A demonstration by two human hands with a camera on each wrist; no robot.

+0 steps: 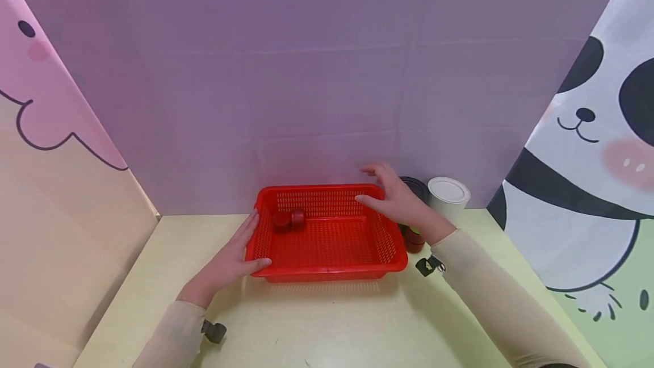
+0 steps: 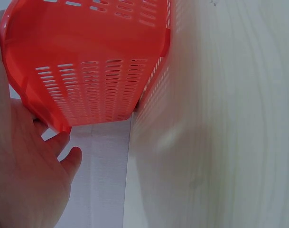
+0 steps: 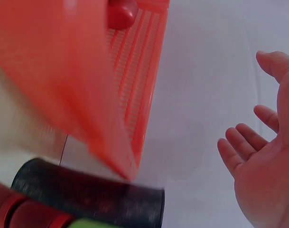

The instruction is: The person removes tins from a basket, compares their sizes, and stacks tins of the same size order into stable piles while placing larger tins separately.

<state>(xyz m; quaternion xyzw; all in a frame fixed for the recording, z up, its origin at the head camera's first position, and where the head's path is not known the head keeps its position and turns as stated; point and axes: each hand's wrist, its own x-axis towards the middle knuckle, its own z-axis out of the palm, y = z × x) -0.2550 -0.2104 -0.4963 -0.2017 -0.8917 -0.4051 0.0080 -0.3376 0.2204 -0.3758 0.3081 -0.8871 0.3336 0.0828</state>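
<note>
A red slatted plastic basket (image 1: pixel 327 271) stands on the table. My left hand (image 1: pixel 232 257) holds its left side, the thumb over the front left corner of the rim and the other fingers along the outside. In the left wrist view, fingertips (image 2: pixel 72 161) show beside the rim. Two small dark red round objects (image 1: pixel 298 218) lie in the basket's left part; one red rounded object (image 3: pixel 121 14) also shows in the right wrist view. Above the basket's right rim, my right hand (image 1: pixel 395 197) is spread and holds nothing, its fingers apart from the rim in the right wrist view.
Right of the basket stand a black cylinder (image 1: pixel 415 187), a white lidded canister (image 1: pixel 448 200) and a dark red round item (image 1: pixel 414 241) with a bit of green beside it. A purple wall (image 1: pixel 327 101) rises behind, with printed panels at both sides.
</note>
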